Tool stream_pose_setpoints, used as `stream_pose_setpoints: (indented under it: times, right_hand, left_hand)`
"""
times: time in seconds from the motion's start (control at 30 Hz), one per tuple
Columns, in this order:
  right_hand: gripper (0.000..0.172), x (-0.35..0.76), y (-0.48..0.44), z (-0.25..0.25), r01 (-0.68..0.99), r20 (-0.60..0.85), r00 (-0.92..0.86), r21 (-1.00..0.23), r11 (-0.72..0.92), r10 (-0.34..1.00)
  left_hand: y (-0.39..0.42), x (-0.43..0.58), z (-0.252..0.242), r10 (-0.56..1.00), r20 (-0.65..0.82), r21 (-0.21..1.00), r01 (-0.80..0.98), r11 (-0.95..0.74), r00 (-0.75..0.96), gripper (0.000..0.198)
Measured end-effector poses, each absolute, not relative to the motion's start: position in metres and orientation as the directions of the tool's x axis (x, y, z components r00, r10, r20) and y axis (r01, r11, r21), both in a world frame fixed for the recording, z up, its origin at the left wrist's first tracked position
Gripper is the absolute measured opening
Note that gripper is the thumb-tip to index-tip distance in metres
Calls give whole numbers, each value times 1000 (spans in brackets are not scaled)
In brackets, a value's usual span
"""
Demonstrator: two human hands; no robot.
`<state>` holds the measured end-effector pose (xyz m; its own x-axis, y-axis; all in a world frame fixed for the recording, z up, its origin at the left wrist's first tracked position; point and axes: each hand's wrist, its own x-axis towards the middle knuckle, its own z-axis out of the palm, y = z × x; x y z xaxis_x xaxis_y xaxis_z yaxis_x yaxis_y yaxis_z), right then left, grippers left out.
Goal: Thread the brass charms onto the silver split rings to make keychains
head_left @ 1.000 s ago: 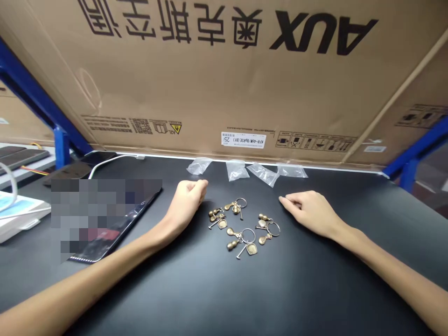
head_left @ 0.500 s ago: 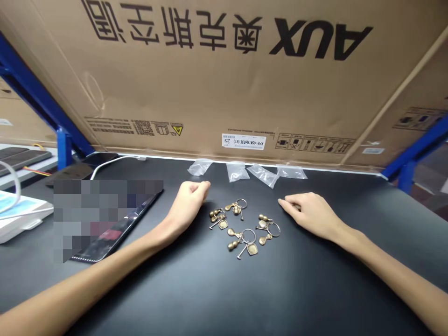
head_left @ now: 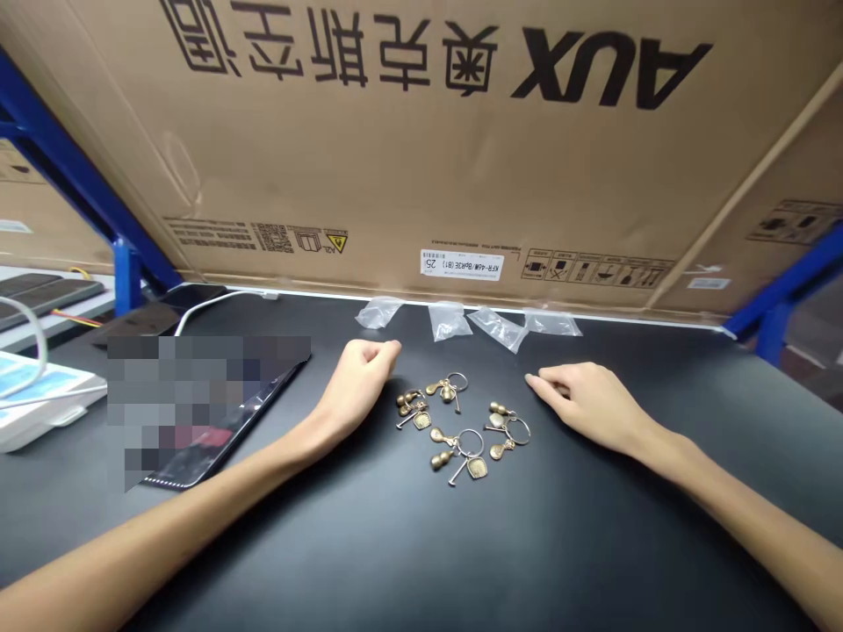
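My left hand (head_left: pixel 361 382) rests on the black tabletop as a loose fist, thumb side up, just left of the key rings. Opposite it, my right hand (head_left: pixel 583 399) also lies curled, fingertips pointing left. No object shows in either. Between them are several metal key rings with brass-coloured charms: one at the back (head_left: pixel 447 393), a key ring at the left (head_left: pixel 421 421) beside my left hand, a key ring at the front (head_left: pixel 477 469), and a key ring at the right (head_left: pixel 519 430) nearest my right hand. Gourd-shaped beads and small rods hang among the charms.
Several clear plastic bags (head_left: pixel 450 321) lie along the table's back edge. Behind them stands a big cardboard box (head_left: pixel 369 158) with upside-down print. At left are a dark glossy pouch (head_left: pixel 227 443), partly pixelated, a white cable (head_left: pixel 204 304) and a white box (head_left: pixel 53 412). Blue posts (head_left: pixel 127 276) flank the table.
The whole view has shifted very slightly to the right. Both hands and the key rings keep their places on the table.
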<state>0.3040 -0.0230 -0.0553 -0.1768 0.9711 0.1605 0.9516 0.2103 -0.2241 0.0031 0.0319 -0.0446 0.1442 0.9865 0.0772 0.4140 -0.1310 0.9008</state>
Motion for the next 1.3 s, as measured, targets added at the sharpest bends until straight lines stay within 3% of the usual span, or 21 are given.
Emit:
stream_pose_setpoints:
  times: [0.63, 0.73, 0.87, 0.97, 1.17, 1.3]
  right_hand:
    - [47, 303, -24, -54, 953, 144, -191, -208, 219, 971]
    - [47, 303, -25, -54, 955, 141, -187, -207, 213, 972]
    - [47, 302, -24, -53, 956, 130, -183, -209, 207, 975]
    - [47, 303, -24, -53, 957, 127, -178, -210, 202, 976]
    - [47, 303, -25, -52, 955, 126, -180, -214, 204, 975]
    - [47, 303, -25, -52, 953, 128, -185, -218, 209, 974]
  left_hand:
    - [23, 6, -32, 974, 76, 798, 573, -188, 214, 39]
    - [21, 3, -26, 950, 111, 677, 678, -286, 290, 32]
    - [17, -2, -19, 884, 80, 378, 807, -454, 460, 20]
    - [13, -2, -16, 858, 77, 308, 807, -504, 507, 15]
    - [12, 1, -15, 848, 92, 318, 792, -521, 521, 12]
    - [14, 0, -13, 832, 227, 338, 761, -555, 506, 9]
